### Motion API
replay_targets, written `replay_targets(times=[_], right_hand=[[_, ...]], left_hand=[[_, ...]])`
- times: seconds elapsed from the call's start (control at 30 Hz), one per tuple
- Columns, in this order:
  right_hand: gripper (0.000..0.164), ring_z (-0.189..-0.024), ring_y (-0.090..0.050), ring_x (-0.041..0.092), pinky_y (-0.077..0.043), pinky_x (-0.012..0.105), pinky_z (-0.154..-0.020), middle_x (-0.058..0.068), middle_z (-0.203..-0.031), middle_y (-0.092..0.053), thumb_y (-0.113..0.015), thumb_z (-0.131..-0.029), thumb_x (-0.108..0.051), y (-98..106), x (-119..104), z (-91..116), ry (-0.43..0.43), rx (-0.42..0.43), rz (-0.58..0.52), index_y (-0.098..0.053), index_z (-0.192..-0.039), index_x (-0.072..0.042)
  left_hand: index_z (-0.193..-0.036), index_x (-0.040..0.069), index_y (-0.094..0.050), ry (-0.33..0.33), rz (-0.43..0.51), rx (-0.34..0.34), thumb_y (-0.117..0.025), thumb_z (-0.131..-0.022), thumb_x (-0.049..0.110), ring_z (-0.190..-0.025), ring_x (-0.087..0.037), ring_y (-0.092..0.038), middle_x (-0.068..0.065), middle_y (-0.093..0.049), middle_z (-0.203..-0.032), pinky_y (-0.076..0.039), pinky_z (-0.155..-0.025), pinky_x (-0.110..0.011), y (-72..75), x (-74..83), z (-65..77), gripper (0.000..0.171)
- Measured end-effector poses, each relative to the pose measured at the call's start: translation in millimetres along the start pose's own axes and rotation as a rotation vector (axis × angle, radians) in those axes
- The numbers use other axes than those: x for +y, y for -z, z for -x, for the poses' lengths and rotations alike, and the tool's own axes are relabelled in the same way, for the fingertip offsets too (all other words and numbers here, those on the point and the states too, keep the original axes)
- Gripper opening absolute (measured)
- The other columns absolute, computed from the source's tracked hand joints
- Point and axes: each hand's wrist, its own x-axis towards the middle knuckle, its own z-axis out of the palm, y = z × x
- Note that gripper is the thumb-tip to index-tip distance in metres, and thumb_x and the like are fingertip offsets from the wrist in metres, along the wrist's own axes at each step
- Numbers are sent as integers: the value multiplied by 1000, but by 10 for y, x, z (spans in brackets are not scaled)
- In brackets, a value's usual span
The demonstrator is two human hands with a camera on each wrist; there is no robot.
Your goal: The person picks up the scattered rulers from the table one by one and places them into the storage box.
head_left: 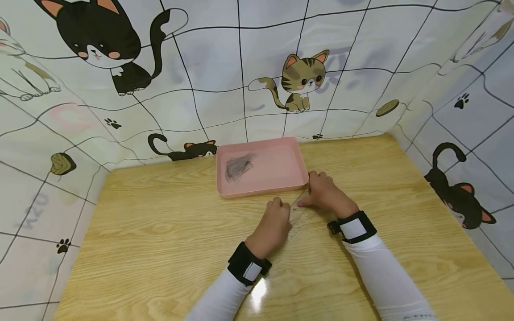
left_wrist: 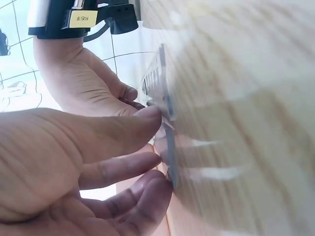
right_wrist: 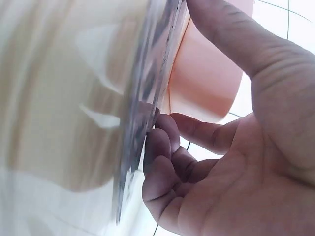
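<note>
A clear plastic ruler (head_left: pixel 298 223) with fine markings lies slantwise on the wooden table, just in front of a pink tray (head_left: pixel 277 189). My left hand (head_left: pixel 273 227) holds its left edge, and in the left wrist view the thumb (left_wrist: pixel 147 123) and fingertips (left_wrist: pixel 157 191) touch the thin clear strip (left_wrist: pixel 170 147). My right hand (head_left: pixel 327 194) grips the far part beside the tray's near right corner. The right wrist view has its curled fingers (right_wrist: pixel 160 147) against the ruler's edge (right_wrist: pixel 135 113). Both hands partly hide the ruler.
Inside the tray, on its left side, lies a dark grey, mesh-like piece (head_left: pixel 238 167). The wooden table (head_left: pixel 160 249) reaches a cloth (head_left: pixel 217 102) with cat drawings at the back and sides. Black bands (head_left: pixel 245 263) circle both wrists.
</note>
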Motion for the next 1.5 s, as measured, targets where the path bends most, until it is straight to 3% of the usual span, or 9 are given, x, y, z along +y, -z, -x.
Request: replay_targets(times=[0.17,0.47,0.7,0.87,1.07,1.2,1.33,1.5], right_hand=[[75,-110,-56,46,-47,57,-93,30,-116,-59,-91,-79,-29,-56,17,18,35,2,-99,-51,-127,10],[69,-101,-58,34,-50,49,-88,27,-114,-61,-84,-86,-23,-26,-7,42,-5,-18,-145,-46,-130,14],[57,-83,-55,25,-47,35,-69,14,-95,-57,-76,-89,-20,54,-32,70,-19,-66,-239,-45,-127,11],[63,-82,-56,24,-47,33,-70,15,-97,-59,-69,-93,-18,132,-7,85,-46,-75,-211,-41,-138,16],[54,-78,-54,23,-44,31,-65,13,-94,-58,-66,-94,-17,163,-13,116,-79,-107,-171,-44,-133,13],[56,-84,-56,26,-46,33,-69,18,-102,-60,-63,-94,-17,192,-18,122,-86,-119,-165,-43,-136,14],[52,-98,-62,32,-51,41,-81,26,-117,-63,-58,-99,-19,225,-15,125,-82,-134,-154,-44,-138,12],[44,-111,-63,38,-52,47,-88,32,-125,-62,-52,-103,-18,241,7,119,-52,-146,-179,-45,-137,9]], left_hand=[[-104,2,-63,60,67,-37,-85,-86,15,-94,-26,-51,-10,-51,-100,-49,-82,-33,-21,-23,-31,31],[-102,1,-61,135,165,-82,-81,-88,12,-94,-28,-51,-13,-53,-100,-49,-82,-36,-10,-45,-56,27],[-101,1,-59,176,203,-87,-78,-90,8,-96,-29,-48,-13,-50,-102,-48,-83,-38,-23,-28,-59,23],[-98,0,-57,192,199,-86,-77,-90,7,-96,-29,-47,-15,-50,-102,-48,-83,-39,-24,-13,-70,22],[-99,-1,-56,186,185,-118,-75,-91,6,-93,-27,-43,-14,-47,-101,-45,-82,-38,-30,-26,-76,22],[-98,-2,-60,166,174,-114,-73,-90,3,-92,-26,-42,-13,-49,-99,-44,-83,-37,-33,-29,-74,16],[-97,0,-61,148,178,-86,-69,-89,-3,-90,-25,-41,-12,-49,-97,-42,-81,-35,-34,-27,-65,12],[-91,5,-51,152,129,-37,-68,-86,-6,-85,-24,-38,-10,-45,-92,-34,-71,-31,-35,-5,-58,21]])
